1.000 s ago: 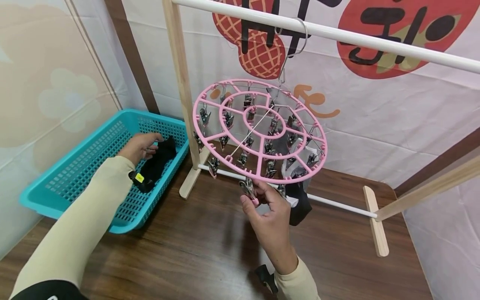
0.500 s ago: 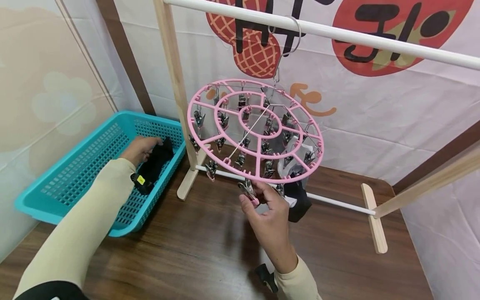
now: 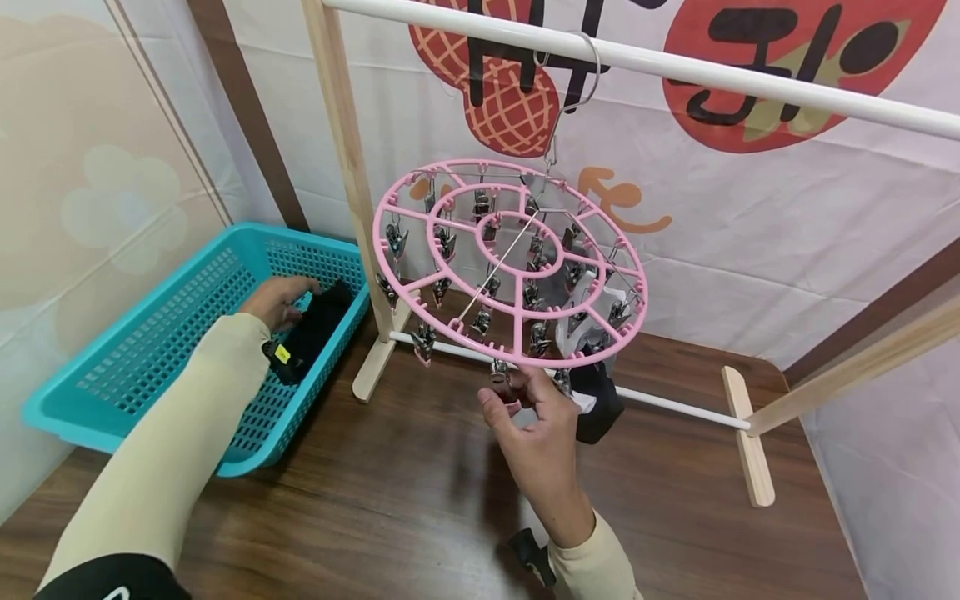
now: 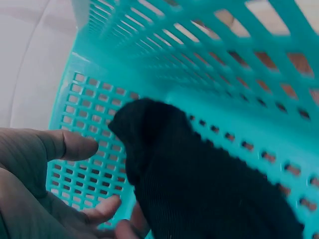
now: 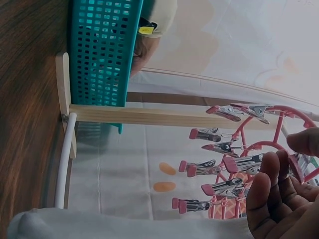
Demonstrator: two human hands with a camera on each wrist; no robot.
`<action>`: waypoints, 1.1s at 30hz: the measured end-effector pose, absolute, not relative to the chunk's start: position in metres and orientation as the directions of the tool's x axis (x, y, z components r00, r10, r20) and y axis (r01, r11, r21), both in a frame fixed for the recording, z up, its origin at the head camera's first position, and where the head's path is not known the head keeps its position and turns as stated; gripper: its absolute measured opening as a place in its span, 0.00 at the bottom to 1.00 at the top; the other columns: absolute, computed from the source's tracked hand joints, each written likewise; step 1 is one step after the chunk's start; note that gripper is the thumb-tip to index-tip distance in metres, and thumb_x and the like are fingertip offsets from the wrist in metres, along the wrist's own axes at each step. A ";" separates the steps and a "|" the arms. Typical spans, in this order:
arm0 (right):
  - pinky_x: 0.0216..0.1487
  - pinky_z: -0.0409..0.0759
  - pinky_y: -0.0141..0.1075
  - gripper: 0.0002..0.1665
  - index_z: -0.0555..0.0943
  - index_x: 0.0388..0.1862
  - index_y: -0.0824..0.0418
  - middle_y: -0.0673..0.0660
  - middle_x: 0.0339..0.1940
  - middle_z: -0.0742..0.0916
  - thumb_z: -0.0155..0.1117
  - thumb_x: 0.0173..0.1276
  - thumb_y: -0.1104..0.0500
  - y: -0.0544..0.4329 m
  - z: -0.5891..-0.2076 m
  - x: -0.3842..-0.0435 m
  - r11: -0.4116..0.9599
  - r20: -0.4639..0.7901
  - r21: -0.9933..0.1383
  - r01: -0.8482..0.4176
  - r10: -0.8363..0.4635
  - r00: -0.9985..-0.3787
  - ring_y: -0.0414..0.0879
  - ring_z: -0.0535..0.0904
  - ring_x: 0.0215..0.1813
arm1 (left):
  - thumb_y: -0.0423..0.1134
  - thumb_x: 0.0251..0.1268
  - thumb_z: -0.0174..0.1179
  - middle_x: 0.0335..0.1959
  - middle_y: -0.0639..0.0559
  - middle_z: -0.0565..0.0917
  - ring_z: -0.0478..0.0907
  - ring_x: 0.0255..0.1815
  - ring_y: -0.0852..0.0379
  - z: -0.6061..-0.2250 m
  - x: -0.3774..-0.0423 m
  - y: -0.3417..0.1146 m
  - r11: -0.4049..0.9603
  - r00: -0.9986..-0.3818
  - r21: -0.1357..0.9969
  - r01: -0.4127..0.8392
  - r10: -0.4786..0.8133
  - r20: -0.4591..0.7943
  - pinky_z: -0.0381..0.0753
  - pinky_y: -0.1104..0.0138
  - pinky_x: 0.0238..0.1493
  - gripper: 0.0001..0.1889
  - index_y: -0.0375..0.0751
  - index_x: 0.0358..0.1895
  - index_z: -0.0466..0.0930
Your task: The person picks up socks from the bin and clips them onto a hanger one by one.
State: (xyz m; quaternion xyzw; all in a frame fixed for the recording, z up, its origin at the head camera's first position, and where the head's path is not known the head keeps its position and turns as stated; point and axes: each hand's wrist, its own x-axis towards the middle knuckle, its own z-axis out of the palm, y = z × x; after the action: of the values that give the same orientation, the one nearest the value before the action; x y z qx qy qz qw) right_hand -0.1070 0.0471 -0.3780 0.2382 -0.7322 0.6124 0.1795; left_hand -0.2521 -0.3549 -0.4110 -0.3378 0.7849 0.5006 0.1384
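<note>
My left hand (image 3: pixel 276 302) is inside the turquoise basket (image 3: pixel 56 412), beside a black ribbed sock (image 3: pixel 318 325). In the left wrist view, thumb and fingers stand apart, with the fingertips close to the sock; whether they touch it I cannot tell. My right hand (image 3: pixel 546 450) holds a metal clip (image 3: pixel 500 379) with pink tips at the near rim of the round pink hanger (image 3: pixel 518 325). The right wrist view has this clip (image 5: pixel 297 167) between thumb and curled fingers. Several other clips hang from the rings.
The hanger hooks over a white rail (image 3: pixel 675 73) on a wooden stand (image 3: pixel 348 150). Grey, white and black cloth items (image 3: pixel 596 400) hang at its right side. A lower white bar (image 3: pixel 678 408) runs above the wooden floor (image 3: pixel 360 508). A printed cloth backdrop (image 3: pixel 787 225) stands behind.
The clip at my right hand has turned between the fingers. My left hand has drawn slightly back from the sock. The view has shifted slightly.
</note>
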 end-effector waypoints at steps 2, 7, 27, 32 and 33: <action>0.32 0.76 0.31 0.12 0.81 0.45 0.62 0.52 0.31 0.84 0.69 0.64 0.60 0.047 -0.378 -0.107 0.136 0.556 -0.811 -0.569 -0.126 -0.822 0.43 0.77 0.31 | 0.50 0.65 0.52 0.62 0.31 0.66 0.76 0.30 0.55 -0.411 -0.252 -0.354 0.273 -0.731 0.688 -0.672 -0.389 -0.560 0.75 0.67 0.24 0.41 0.31 0.75 0.47; 0.33 0.77 0.33 0.07 0.81 0.42 0.61 0.50 0.29 0.82 0.66 0.66 0.62 0.047 -0.378 -0.107 0.148 0.578 -0.795 -0.588 -0.111 -0.809 0.43 0.77 0.31 | 0.47 0.64 0.54 0.46 0.38 0.75 0.77 0.31 0.54 -0.411 -0.251 -0.351 0.283 -0.721 0.672 -0.685 -0.400 -0.566 0.77 0.66 0.27 0.38 0.29 0.71 0.55; 0.31 0.77 0.31 0.21 0.77 0.59 0.67 0.55 0.32 0.80 0.62 0.68 0.63 0.055 -0.374 -0.109 0.008 0.455 -0.877 -0.480 -0.307 -0.836 0.44 0.78 0.31 | 0.44 0.68 0.58 0.16 0.58 0.71 0.74 0.25 0.57 -0.416 -0.254 -0.346 0.403 -0.769 0.657 -0.637 -0.283 -0.573 0.75 0.58 0.42 0.14 0.45 0.25 0.69; 0.30 0.74 0.28 0.22 0.77 0.59 0.69 0.55 0.29 0.77 0.65 0.66 0.65 0.056 -0.372 -0.109 -0.073 0.413 -0.906 -0.417 -0.364 -0.835 0.42 0.73 0.30 | 0.41 0.67 0.57 0.13 0.59 0.68 0.70 0.20 0.60 -0.409 -0.254 -0.343 0.484 -0.809 0.660 -0.574 -0.213 -0.548 0.76 0.57 0.40 0.14 0.46 0.22 0.68; 0.30 0.73 0.29 0.21 0.77 0.57 0.70 0.55 0.28 0.76 0.65 0.65 0.66 0.056 -0.372 -0.109 -0.080 0.413 -0.907 -0.414 -0.367 -0.834 0.42 0.73 0.29 | 0.41 0.67 0.57 0.13 0.59 0.68 0.70 0.21 0.59 -0.408 -0.253 -0.342 0.492 -0.814 0.662 -0.566 -0.208 -0.542 0.77 0.58 0.39 0.13 0.45 0.24 0.68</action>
State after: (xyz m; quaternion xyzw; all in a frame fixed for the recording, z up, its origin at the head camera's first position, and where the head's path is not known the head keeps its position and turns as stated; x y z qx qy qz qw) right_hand -0.1093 0.0560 -0.3721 0.2880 -0.6781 0.6760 0.0177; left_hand -0.2531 -0.3419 -0.4078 -0.2302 0.8402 0.4486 0.1995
